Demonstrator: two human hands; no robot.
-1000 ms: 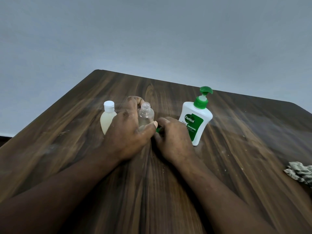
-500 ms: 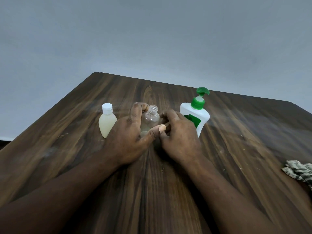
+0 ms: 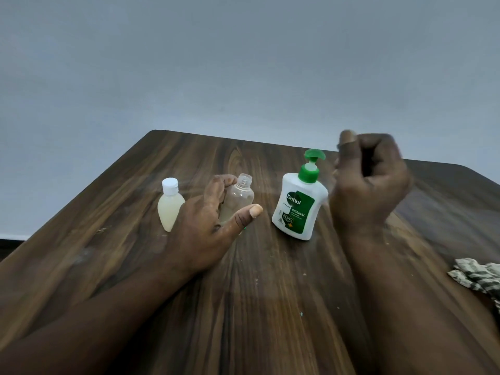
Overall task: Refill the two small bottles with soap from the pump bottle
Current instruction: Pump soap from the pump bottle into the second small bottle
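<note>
A clear, uncapped small bottle (image 3: 240, 196) stands on the wooden table (image 3: 270, 307), and my left hand (image 3: 200, 228) holds it, fingers behind and thumb stretched across the front. Just left of that hand stands a second small bottle (image 3: 169, 209) with a white cap and pale yellowish liquid inside. The white pump bottle (image 3: 297, 209), with a green pump and green label, stands to the right of the clear bottle. My right hand (image 3: 368, 185) hangs blurred in the air right of the pump, fingers curled, with nothing visible in it.
A crumpled patterned cloth (image 3: 479, 277) lies at the table's right edge. A small green speck shows on the table under my left thumb. The far table edge runs close behind the bottles, with a plain grey wall beyond.
My right hand left the clear bottle's side, rising up and to the right past the pump bottle. The pump bottle is now fully in view. My left hand kept its hold.
</note>
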